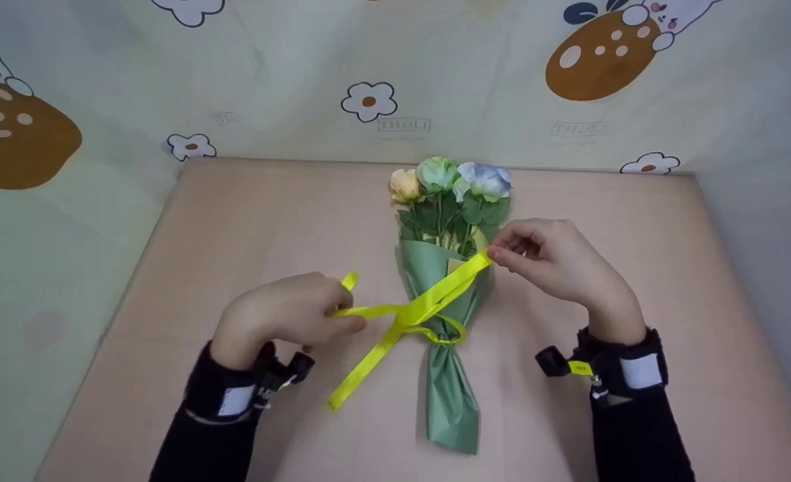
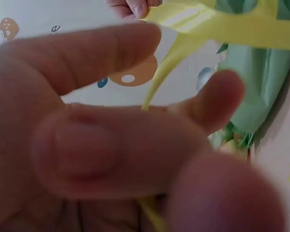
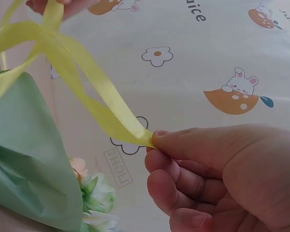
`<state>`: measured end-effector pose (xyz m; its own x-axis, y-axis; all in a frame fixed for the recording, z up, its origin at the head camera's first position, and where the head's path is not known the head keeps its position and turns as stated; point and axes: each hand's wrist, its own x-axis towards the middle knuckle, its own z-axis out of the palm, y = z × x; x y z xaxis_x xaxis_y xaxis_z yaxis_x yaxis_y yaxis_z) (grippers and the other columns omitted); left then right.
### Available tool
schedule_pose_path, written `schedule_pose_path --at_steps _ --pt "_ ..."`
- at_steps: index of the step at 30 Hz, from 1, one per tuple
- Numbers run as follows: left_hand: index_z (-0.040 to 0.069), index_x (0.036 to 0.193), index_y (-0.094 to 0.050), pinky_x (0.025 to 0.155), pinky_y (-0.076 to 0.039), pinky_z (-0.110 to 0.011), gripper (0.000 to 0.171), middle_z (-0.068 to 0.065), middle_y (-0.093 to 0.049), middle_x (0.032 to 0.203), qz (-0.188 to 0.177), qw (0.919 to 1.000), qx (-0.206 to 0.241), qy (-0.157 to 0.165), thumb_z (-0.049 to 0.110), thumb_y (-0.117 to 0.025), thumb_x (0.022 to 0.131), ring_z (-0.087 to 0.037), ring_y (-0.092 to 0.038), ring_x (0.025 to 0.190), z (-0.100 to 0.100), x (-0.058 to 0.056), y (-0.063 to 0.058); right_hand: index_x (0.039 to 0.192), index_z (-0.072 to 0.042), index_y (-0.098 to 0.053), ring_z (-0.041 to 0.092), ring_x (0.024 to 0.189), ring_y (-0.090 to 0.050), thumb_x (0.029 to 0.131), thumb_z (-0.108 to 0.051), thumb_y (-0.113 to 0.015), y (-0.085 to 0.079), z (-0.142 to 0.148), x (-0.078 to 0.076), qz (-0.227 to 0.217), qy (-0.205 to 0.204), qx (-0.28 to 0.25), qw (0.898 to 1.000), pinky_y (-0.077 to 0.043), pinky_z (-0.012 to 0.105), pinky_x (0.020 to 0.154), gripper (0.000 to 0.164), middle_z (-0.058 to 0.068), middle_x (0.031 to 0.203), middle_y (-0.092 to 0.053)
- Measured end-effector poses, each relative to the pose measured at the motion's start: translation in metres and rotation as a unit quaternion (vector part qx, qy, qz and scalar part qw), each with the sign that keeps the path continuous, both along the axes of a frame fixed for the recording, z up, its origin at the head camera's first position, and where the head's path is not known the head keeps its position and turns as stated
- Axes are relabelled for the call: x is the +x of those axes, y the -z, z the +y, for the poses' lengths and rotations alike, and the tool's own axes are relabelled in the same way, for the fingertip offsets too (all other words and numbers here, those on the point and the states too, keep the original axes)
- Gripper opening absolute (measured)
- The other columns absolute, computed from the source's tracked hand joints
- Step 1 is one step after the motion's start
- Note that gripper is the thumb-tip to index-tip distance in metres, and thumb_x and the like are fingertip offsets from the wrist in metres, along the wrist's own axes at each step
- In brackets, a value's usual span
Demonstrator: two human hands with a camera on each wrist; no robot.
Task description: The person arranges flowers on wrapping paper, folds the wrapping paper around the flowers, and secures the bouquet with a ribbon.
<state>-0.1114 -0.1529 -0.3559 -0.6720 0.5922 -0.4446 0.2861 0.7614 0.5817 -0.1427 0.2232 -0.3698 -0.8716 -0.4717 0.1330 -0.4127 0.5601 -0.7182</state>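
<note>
A bouquet wrapped in green paper (image 1: 452, 408) lies on the table, blooms pointing away from me. Its flowers are peach (image 1: 405, 185), pale green (image 1: 437, 174) and blue-white (image 1: 487, 181). A yellow ribbon (image 1: 428, 304) goes round the narrow waist of the wrap, with a knot beside it. My right hand (image 1: 556, 261) pinches a folded loop of the ribbon between thumb and index finger, pulled out to the upper right. To the left of the knot, my left hand (image 1: 295, 308) holds one ribbon strand in its curled fingers. Another ribbon tail hangs free toward the lower left.
The tabletop (image 1: 261, 207) is pale pinkish brown. Behind it and at the left stands a light cloth backdrop (image 1: 288, 73) with printed flowers and rabbits. Each wrist wears a black strap (image 1: 626, 375) with a small camera.
</note>
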Motion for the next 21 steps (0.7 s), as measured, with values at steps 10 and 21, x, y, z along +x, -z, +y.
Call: schedule_pose_path --at_steps 10,21 --pt "0.016 0.089 -0.070 0.042 -0.045 -0.025 0.014 0.008 -0.065 0.068 -0.045 0.9932 0.104 0.025 0.013 -0.072 0.103 -0.007 -0.052 0.044 -0.073 0.029 -0.044 0.102 -0.009 -0.081 0.015 0.076 -0.063 0.104 -0.012 -0.076 -0.010 -0.003 -0.001 0.007 0.008 0.003 1.000 -0.050 0.021 0.065 0.006 -0.001 0.089 -0.075" --pt "0.005 0.115 -0.073 0.059 -0.059 -0.023 0.017 0.008 -0.068 0.074 -0.102 0.9549 0.279 -0.009 0.013 -0.058 0.114 -0.006 -0.067 0.060 0.113 0.056 0.021 0.100 -0.012 -0.082 0.013 0.075 -0.067 0.102 -0.011 -0.079 -0.039 -0.019 0.014 0.024 0.002 -0.028 0.999 -0.051 0.020 0.065 0.004 -0.005 0.087 -0.076"
